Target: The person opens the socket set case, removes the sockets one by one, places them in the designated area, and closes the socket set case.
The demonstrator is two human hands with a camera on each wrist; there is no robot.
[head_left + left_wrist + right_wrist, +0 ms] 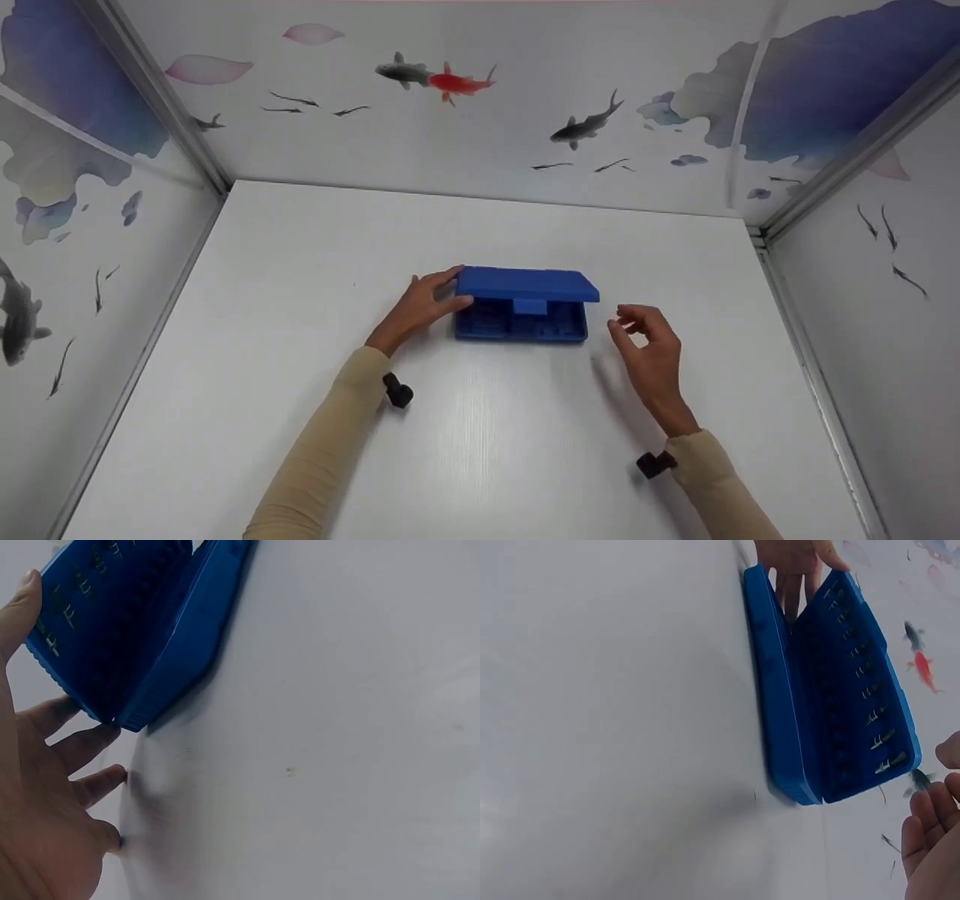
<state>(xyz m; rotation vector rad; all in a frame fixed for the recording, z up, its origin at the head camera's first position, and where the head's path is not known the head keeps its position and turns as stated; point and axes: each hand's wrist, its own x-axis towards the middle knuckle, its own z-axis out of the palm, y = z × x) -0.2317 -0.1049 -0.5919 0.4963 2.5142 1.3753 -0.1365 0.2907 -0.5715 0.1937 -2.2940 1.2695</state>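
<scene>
Clock face: centred on the case in the head view, with twelve at the far wall.
Blue case (521, 330): rested on the white tabletop (465, 450), at the middle of the dial; its open mouth is turned to six o'clock.
Lid (525, 283): part raised and slanted over the base, hinged along the twelve o'clock side; at its front edge a lighter blue tab (529, 307) is seen.
Inside: compartments are seen in the shaded base; along the lid's inner face small glinting shapes (876, 716) are set in a row, too blurred to be identified.
Left hand (420, 306): placed at nine o'clock; the lid's end is held between thumb and forefinger, while the other fingers are spread below, near the table.
Right hand (651, 352): held between three and four o'clock, apart from the case; the fingers are loosely bent, a narrow gap is left to the thumb, and nothing is seen to be held.
Wrists: beige sleeves (322, 450) are worn, with a small black camera (397, 391) fixed at each.
Far wall (517, 157): painted with fish, a red one (459, 82) being shown between eleven and twelve.
</scene>
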